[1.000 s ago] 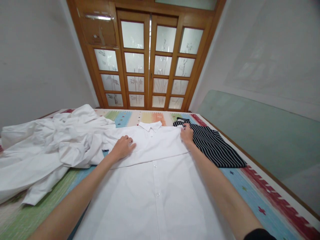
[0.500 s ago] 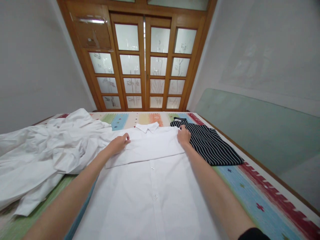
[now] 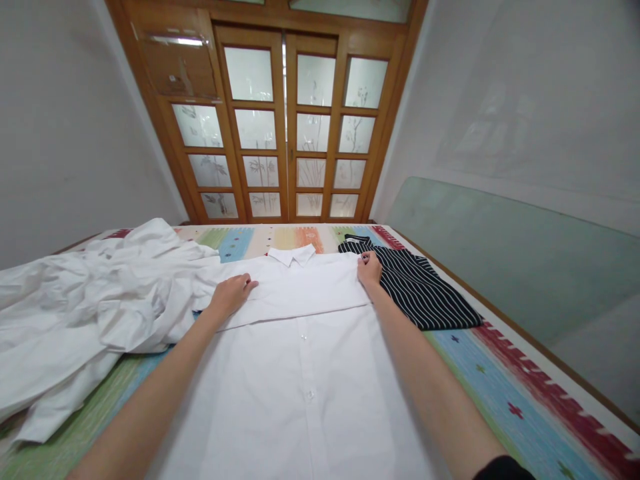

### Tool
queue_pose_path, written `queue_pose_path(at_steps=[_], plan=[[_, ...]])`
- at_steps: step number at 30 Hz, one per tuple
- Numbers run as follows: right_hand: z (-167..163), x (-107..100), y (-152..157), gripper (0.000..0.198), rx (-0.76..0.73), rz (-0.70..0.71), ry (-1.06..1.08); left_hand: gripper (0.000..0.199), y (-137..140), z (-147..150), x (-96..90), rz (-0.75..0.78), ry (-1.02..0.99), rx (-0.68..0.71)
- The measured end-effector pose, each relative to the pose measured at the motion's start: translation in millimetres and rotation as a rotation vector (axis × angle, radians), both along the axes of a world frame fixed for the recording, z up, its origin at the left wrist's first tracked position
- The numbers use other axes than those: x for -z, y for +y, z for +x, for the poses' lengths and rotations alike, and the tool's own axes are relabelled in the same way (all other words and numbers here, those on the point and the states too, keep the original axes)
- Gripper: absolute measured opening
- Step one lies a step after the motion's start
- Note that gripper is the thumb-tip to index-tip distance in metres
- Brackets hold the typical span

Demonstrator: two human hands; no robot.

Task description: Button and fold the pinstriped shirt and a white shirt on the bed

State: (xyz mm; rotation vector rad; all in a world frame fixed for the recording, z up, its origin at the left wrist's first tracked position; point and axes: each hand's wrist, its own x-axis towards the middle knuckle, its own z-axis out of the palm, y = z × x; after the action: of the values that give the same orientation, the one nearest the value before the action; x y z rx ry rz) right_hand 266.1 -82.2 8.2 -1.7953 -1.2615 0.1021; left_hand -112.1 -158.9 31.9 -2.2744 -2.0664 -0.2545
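Note:
A white button-up shirt point(image 3: 305, 380) lies front side up with its collar at the far end. One of its sleeves point(image 3: 305, 293) is folded flat across the chest. My left hand point(image 3: 233, 295) is closed, fingers curled on the fabric at the shirt's left shoulder edge. At the opposite shoulder, my right hand point(image 3: 369, 269) pinches the edge of the cloth between thumb and fingers. The tips of the left fingers are partly hidden.
Crumpled white clothing point(image 3: 110, 300) is heaped to the left, close by the shirt. A folded black-and-white striped garment point(image 3: 420, 283) lies to the right. Beneath is a colourful patterned sheet point(image 3: 480, 373). Wooden glazed doors point(image 3: 287, 133) stand beyond, with walls on both sides.
My left hand has shifted slightly left and toward me along the shirt's edge. My right hand stays at the other shoulder. The view has drifted a little.

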Motion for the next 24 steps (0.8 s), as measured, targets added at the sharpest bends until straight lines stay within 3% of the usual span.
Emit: queue_pose_path(at_steps=[6,12,19,24], plan=[[2.8,0.6,1.9,0.007,0.014,0.002,0.057,0.031,-2.2,2.4,-1.0,0.037,-0.039,-0.036],[16.1,-17.1,7.1,0.004,-0.048,-0.131,0.247,0.036,-0.9,4.2,-4.6,-0.002,-0.068,-0.075],[34.7,-41.4,-8.6,0.010,-0.275,-0.359,0.316,0.032,0.2,4.2,-4.2,-0.012,-0.065,-0.064],[32.7,-45.7,-27.3,0.022,-0.408,-0.455,0.182,0.034,-1.8,13.3,-2.9,0.043,-0.053,-0.113]])
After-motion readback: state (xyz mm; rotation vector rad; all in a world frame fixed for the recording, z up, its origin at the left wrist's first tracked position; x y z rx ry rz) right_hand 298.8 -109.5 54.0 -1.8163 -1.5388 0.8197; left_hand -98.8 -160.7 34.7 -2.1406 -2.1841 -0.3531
